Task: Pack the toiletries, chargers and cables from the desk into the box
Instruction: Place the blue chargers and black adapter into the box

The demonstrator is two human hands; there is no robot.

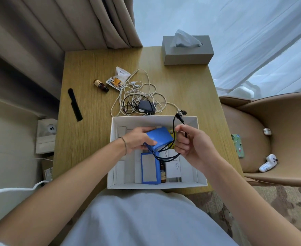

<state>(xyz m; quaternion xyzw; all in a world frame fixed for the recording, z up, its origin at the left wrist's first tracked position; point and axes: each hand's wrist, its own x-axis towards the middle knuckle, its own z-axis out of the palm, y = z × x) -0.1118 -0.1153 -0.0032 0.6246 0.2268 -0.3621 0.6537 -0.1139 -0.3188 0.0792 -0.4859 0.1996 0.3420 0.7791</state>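
I am holding both hands over the white cardboard box [201, 181]. My left hand [139, 140] is gripping a smooth blue pack [159, 139], fingers curled round it. My right hand [187, 142] is pinching a thin black cable [175, 132] looping above the box. Beyond the box, tangled white cables [147, 89] are lying around a dark charger [146, 107].

left hand [139, 139] grips blue pack [159, 138] | right hand [188, 142] pinches black cable [175, 125] | above white box [202, 181]
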